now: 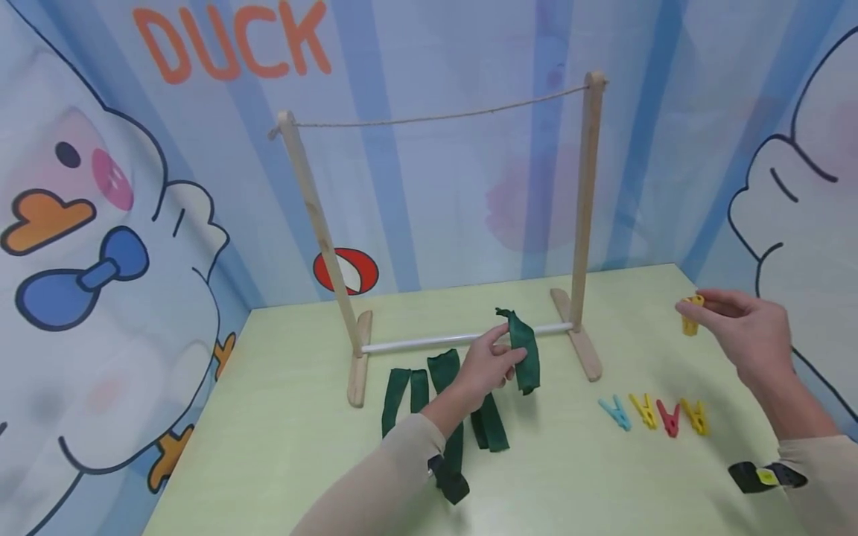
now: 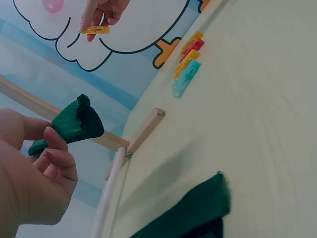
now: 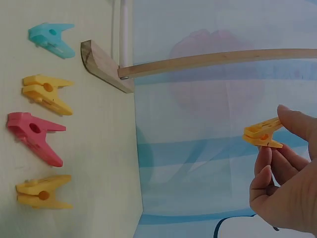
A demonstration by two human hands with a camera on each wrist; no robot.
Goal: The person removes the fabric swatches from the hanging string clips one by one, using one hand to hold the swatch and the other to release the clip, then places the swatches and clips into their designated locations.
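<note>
My left hand (image 1: 484,366) pinches a dark green cloth strip (image 1: 523,356) and holds it up just in front of the wooden rack's white lower bar (image 1: 429,342); the strip (image 2: 75,121) shows between thumb and fingers in the left wrist view. Off to the right, above the table, my right hand (image 1: 744,327) pinches a yellow clothespin (image 1: 692,313), which the right wrist view shows as a yellow clothespin (image 3: 262,134) held at the fingertips. A thin rope (image 1: 442,115) spans the tops of the rack's two posts.
Several more green strips (image 1: 429,394) lie on the pale green table (image 1: 281,447) under my left forearm. A row of clothespins lies at the right: blue (image 1: 615,412), yellow (image 1: 643,410), red (image 1: 669,418), yellow (image 1: 696,416). Printed backdrop walls close in the table.
</note>
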